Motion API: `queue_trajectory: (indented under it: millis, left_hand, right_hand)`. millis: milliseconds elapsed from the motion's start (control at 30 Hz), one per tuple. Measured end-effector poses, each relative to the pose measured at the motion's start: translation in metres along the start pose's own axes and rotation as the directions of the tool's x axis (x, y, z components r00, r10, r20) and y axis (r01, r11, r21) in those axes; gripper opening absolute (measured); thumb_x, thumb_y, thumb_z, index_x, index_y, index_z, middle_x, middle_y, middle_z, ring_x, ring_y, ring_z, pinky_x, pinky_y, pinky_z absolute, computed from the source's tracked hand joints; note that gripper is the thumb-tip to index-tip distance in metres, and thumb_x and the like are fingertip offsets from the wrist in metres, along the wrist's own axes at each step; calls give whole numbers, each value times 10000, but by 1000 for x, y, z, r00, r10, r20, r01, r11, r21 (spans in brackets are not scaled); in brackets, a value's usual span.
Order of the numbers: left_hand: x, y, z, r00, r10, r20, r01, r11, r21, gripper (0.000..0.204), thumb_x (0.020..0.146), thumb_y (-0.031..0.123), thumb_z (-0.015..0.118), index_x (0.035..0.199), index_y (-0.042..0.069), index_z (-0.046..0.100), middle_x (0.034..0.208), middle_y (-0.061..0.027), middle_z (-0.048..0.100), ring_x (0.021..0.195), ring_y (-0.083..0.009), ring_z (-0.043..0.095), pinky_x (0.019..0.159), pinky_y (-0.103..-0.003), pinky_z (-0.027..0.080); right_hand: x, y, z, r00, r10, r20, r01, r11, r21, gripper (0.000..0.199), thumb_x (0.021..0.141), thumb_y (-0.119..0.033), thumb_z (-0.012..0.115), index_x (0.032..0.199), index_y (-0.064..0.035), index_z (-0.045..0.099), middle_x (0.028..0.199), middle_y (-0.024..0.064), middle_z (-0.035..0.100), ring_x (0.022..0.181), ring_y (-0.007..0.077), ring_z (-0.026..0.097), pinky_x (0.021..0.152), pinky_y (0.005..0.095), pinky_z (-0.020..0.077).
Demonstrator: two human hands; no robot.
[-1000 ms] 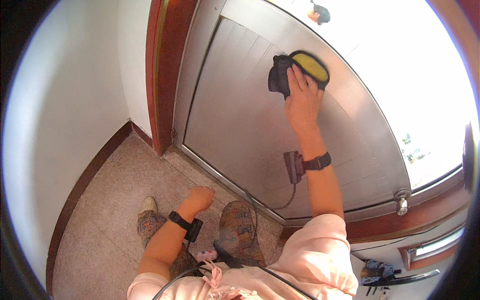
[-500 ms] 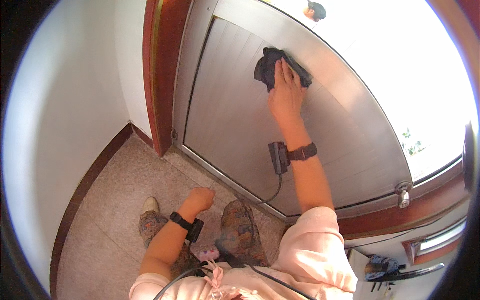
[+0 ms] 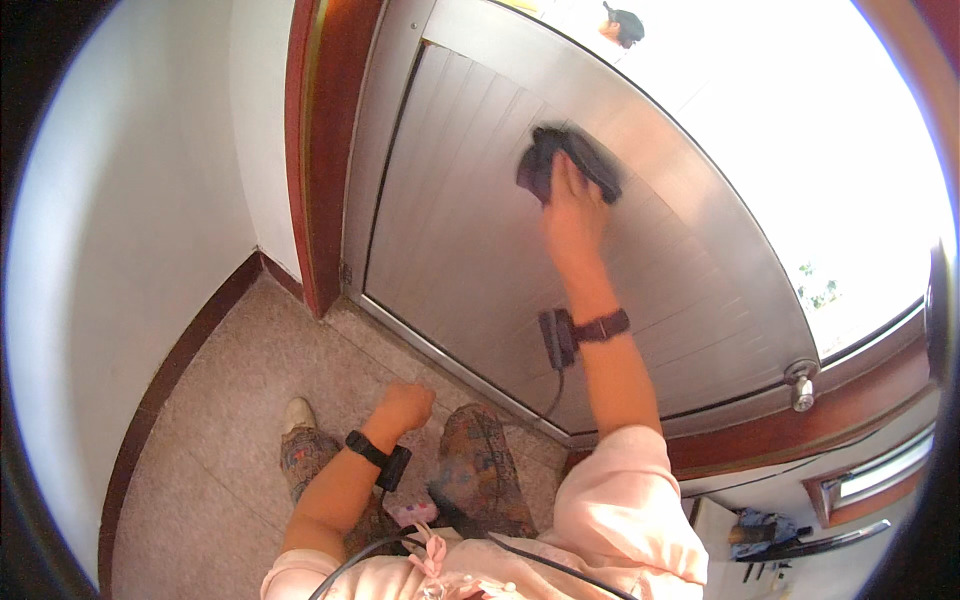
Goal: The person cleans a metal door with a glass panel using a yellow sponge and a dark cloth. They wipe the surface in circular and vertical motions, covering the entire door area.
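My right hand [image 3: 574, 205] presses a bunched black cloth [image 3: 540, 165] flat against the upper part of a silvery metal door panel [image 3: 470, 230]. The fingers lie over the cloth, and its edges stick out on both sides of them; cloth and hand are slightly blurred. My left hand [image 3: 404, 407] hangs low in front of my body, above my knees, curled into a loose fist. Nothing shows in it. Each wrist wears a black strap with a small box and a cable.
A round metal knob [image 3: 801, 388] sits at the door's right edge. Reddish-brown frame [image 3: 325, 150] borders the door, with a white wall [image 3: 170, 200] to the left. Bright glass [image 3: 790, 130] above shows a person [image 3: 624, 25] beyond. Speckled floor tiles [image 3: 215, 400] lie below.
My right hand has slid the black cloth a little down the door panel, toward me. My left hand stays curled in nearly the same place.
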State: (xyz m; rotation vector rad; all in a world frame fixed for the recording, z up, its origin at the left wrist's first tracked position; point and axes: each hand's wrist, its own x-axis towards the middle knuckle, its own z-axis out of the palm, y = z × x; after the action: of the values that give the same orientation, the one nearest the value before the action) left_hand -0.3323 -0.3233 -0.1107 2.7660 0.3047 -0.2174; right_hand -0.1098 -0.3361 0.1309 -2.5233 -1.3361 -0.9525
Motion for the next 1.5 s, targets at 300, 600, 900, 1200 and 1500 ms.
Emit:
queue_trajectory:
  millis: [300,600,900,1200,1500]
  left_hand:
    - [9,-11,1,998,-42,42,44,998,-53,224,751,172,523,936,59,582,865,-145,605,828,-301,584,693,-395,471]
    - [5,-8,19,1000,-26,7,26,996,-86,249,755,174,499,970,71,572,923,-152,593,859,-306,574,700,-408,467]
    - [-1,7,20,993,-11,116,12,1000,-14,284,746,194,531,988,48,559,955,-168,582,886,-312,561,743,-410,448]
    - [5,2,29,996,-56,62,62,994,-87,334,745,238,552,1025,56,549,988,-166,569,913,-322,543,775,-413,434]
    - [15,23,43,994,40,104,-39,999,-9,272,731,246,566,908,39,563,848,-180,596,830,-330,567,713,-428,446]
  right_hand:
    - [0,-1,-25,993,77,88,-76,997,-16,645,714,-138,549,1301,-101,283,1288,64,379,1077,299,431,868,442,346]
    - [-132,139,-30,877,426,-220,-466,865,-185,709,670,-12,537,1300,-2,212,1389,124,148,1182,356,280,944,446,255]
    - [-149,166,19,776,425,-466,-573,784,-240,763,683,-254,608,1200,175,247,1287,336,203,1218,440,174,994,512,124]
    - [-87,84,-30,928,348,135,-366,918,153,597,740,-210,505,1263,-15,296,1085,211,506,1027,363,465,882,549,256]
    - [-230,275,-45,741,465,-484,-609,769,-194,761,714,-256,556,1302,40,174,1366,229,123,1173,367,265,967,475,197]
